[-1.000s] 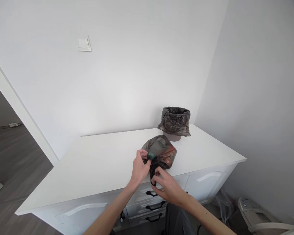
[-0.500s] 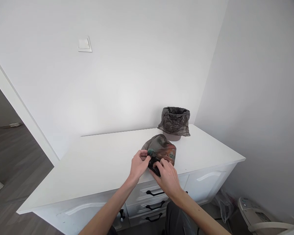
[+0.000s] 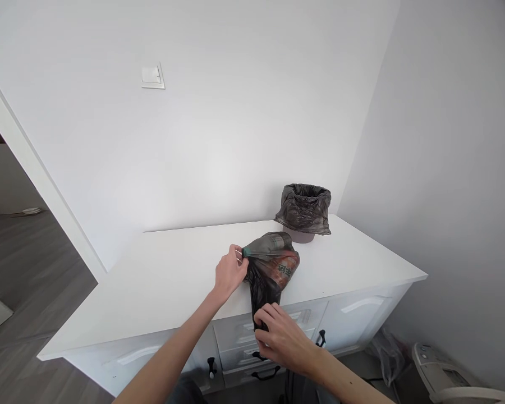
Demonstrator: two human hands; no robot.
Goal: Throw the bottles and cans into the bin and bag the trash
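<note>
A thin dark plastic bag (image 3: 273, 261) with coloured packaging showing through it lies near the front edge of the white cabinet top. My left hand (image 3: 230, 269) pinches the bag at its left side, beside a greenish part. Lower down, my right hand (image 3: 284, 336) grips the bag's gathered black end, stretched over the cabinet's front edge. Behind the bag stands a brownish bin (image 3: 301, 235), lined with another dark bag (image 3: 305, 210) folded over its rim.
The white cabinet top (image 3: 177, 269) has drawers and black handles below. A light switch (image 3: 152, 75) is on the wall. At the lower right are a clear plastic bag (image 3: 387, 356) and a beige appliance (image 3: 441, 373) on the floor.
My right hand has moved down and toward me, drawing out the bag's black end. My left hand has shifted slightly left and up. The view has shifted slightly.
</note>
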